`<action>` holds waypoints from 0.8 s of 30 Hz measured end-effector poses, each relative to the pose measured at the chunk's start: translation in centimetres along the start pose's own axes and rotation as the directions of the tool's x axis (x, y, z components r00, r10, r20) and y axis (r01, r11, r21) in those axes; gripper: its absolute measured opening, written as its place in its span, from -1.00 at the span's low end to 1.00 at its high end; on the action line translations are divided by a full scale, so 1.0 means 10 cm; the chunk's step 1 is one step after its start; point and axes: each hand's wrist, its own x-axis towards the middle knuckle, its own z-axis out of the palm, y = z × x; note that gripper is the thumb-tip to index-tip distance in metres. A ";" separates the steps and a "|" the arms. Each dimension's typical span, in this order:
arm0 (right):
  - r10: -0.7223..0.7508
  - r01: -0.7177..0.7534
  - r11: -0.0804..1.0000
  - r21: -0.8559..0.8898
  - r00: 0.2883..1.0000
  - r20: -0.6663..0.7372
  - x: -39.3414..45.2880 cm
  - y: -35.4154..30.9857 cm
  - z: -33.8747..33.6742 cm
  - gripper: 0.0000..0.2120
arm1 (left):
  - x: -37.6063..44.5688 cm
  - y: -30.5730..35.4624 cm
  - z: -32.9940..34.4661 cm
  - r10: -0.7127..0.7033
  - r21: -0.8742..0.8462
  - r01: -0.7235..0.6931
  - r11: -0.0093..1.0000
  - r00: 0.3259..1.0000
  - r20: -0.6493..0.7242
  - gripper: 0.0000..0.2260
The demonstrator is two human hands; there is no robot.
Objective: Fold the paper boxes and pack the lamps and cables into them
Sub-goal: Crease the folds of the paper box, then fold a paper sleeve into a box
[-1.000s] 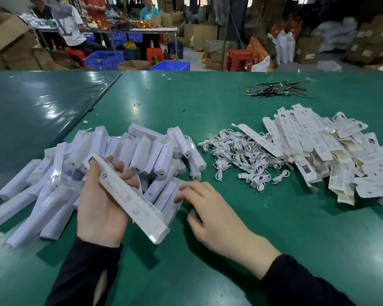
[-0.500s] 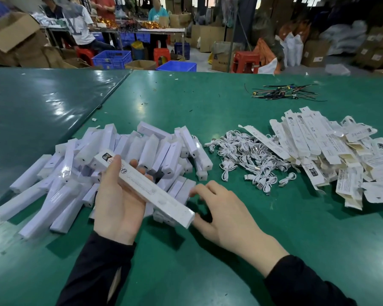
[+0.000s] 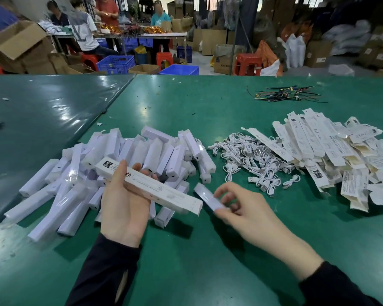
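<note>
Fingers of right hand (image 3: 237, 204) pinch a lamp (image 3: 208, 198); left hand (image 3: 124, 202) grips folded box (image 3: 148, 187). Lamp sits just right of box's open end, long axes roughly aligned.

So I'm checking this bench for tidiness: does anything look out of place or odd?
Only one thing stands out: a tangle of coloured wires lies alone at the far side of the green table, apart from the piles of lamps, white cables and flat boxes, and looks like none of them.
</note>
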 end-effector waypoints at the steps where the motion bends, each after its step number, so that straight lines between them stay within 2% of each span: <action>1: 0.064 -0.060 0.970 0.234 0.998 -0.011 -0.04 0.03 -0.09 -0.82 | 0.00 -0.01 0.00 -0.006 -0.008 0.006 1.000 1.000 -0.011 -0.82; 3: 0.171 -0.154 0.775 0.613 0.985 0.031 -0.11 0.09 -0.22 -0.82 | 0.01 -0.01 -0.01 -0.004 -0.034 0.002 0.999 0.999 -0.053 -0.84; 4: 0.204 -0.190 0.664 0.724 0.977 0.069 -0.14 0.11 -0.24 -0.82 | 0.01 -0.01 -0.01 -0.003 -0.049 -0.001 0.999 0.997 -0.073 -0.85; 6: 0.231 -0.256 0.517 0.817 0.961 0.155 -0.16 0.11 -0.27 -0.79 | 0.01 0.00 -0.02 -0.001 -0.063 -0.005 0.998 0.996 -0.092 -0.85; 10: 0.242 -0.339 0.313 0.887 0.932 0.271 -0.18 0.06 -0.26 -0.74 | -0.01 0.01 0.02 0.025 -0.061 -0.033 0.998 0.990 -0.137 -0.83; 12: 0.230 -0.360 0.279 0.890 0.925 0.302 -0.20 0.05 -0.26 -0.67 | -0.02 0.02 0.03 0.030 -0.077 -0.043 0.996 0.986 -0.162 -0.85; 15: 0.211 -0.342 0.293 0.893 0.934 0.288 -0.22 0.04 -0.23 -0.67 | -0.03 0.01 0.05 0.037 -0.078 -0.052 0.996 0.983 -0.179 -0.86; 20: 0.191 -0.212 0.426 0.880 0.971 0.142 -0.25 0.00 -0.21 -0.59 | -0.02 0.02 0.04 0.020 -0.092 -0.038 0.995 0.982 -0.190 -0.84; 24: 0.165 -0.197 0.380 0.904 0.976 0.144 -0.27 -0.02 -0.21 -0.65 | -0.03 0.03 0.05 -0.009 -0.131 -0.018 0.991 0.979 -0.205 -0.81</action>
